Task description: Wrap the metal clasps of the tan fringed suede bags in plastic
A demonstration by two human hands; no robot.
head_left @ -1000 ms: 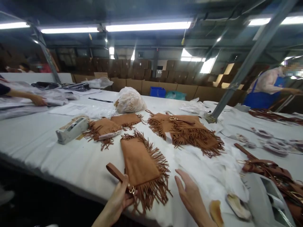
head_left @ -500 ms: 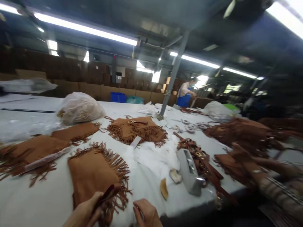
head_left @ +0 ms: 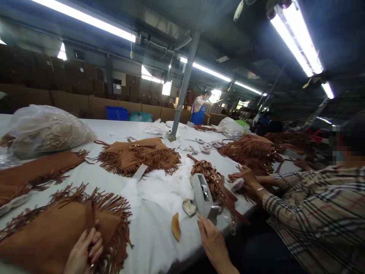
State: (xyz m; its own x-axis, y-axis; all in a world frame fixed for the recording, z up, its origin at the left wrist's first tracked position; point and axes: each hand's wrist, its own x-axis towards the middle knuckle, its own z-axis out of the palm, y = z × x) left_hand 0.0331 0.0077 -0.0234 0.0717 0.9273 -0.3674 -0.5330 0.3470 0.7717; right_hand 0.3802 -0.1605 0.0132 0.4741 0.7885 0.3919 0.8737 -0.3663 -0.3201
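My left hand [head_left: 84,249] is closed around a brown strap [head_left: 90,214], which stands up over a brown fringed bag [head_left: 42,228] lying on the white-covered table. A small gold-coloured metal piece shows beneath its fingers. My right hand [head_left: 213,239] reaches to the near end of a grey tape dispenser [head_left: 201,194], fingers stretched out; whether it touches the dispenser I cannot tell. Left of the dispenser lie a curved yellowish piece [head_left: 176,227] and a whitish, dark-edged lump [head_left: 189,207]. Brown straps with gold-coloured buckles [head_left: 213,178] are heaped just behind the dispenser.
Another fringed bag [head_left: 137,152] lies farther back beside a metal post [head_left: 184,87]. A filled plastic bag [head_left: 48,127] sits at the left. On the right, a co-worker in a checked shirt [head_left: 313,198] handles brown pieces near a pile of fringed bags [head_left: 248,150].
The view has turned to the right. My right hand has moved from beside the fringed bag to the tape dispenser, and its fingers have opened. My left hand still holds the strap.
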